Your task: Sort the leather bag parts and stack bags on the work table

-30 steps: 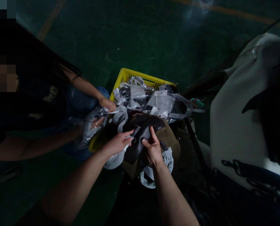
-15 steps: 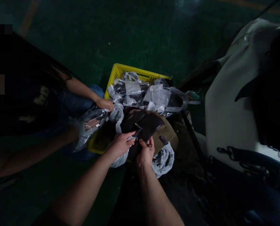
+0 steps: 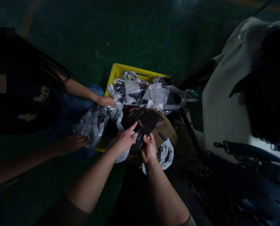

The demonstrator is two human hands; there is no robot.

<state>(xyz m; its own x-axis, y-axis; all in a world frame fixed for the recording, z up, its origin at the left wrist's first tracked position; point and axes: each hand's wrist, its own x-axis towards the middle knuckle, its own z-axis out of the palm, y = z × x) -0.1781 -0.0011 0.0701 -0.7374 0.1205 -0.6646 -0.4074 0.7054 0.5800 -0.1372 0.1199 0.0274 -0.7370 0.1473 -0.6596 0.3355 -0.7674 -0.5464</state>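
1. Shifted since the last frame: the co-worker's lower hand point(image 3: 70, 144) has come off the clear plastic bag point(image 3: 92, 127) and now sits lower left of it; our left index finger has straightened.
2. Head view, centre: our left hand point(image 3: 123, 142) lies open against the dark leather flap point(image 3: 147, 123), its index finger reaching toward the metal buckle point(image 3: 140, 123). No clench.
3. Our right hand point(image 3: 149, 149) pinches the flap's lower edge.
4. Flap rests on an olive canvas bag point(image 3: 168, 130), just below the yellow plastic crate point(image 3: 130, 69) of plastic-wrapped goods point(image 3: 157, 95). The co-worker's upper hand point(image 3: 104, 101) is at the crate's left side.
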